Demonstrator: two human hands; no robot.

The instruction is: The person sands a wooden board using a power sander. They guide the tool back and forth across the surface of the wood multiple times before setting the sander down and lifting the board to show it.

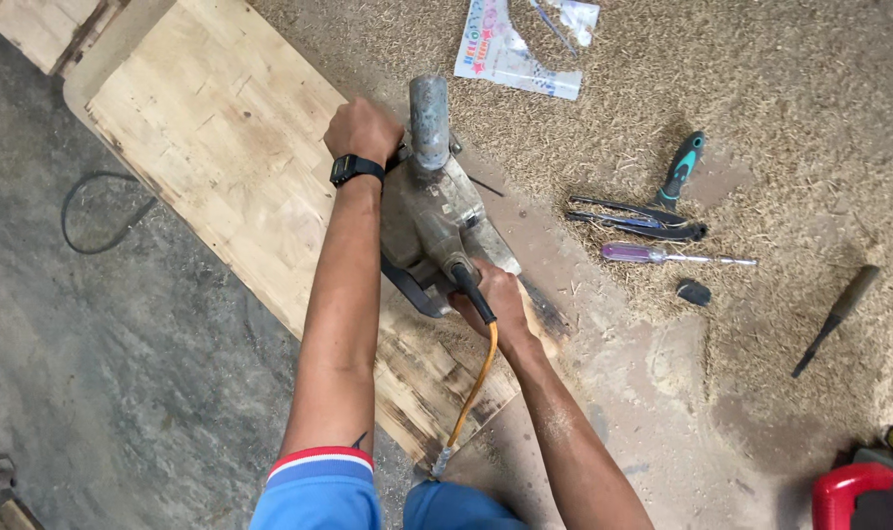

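A worn grey electric planer [435, 201] rests on a long pale wooden board [221, 137] lying on the floor. My left hand [361, 130], with a black wristwatch, grips the planer's front knob side. At the rear handle, my right hand [496, 299] is closed around the grip where the black and orange power cord [478, 378] leaves the tool. The cord runs back toward me. The board's near end looks darker and rougher than the far part.
Wood shavings cover the floor on the right. Lying there are pliers [638, 218], a purple-handled screwdriver [662, 255], a teal-handled tool [680, 167], a chisel [831, 319] and a torn paper package [510, 49]. A red machine [859, 486] sits bottom right; a black cable loop [98, 211] lies left.
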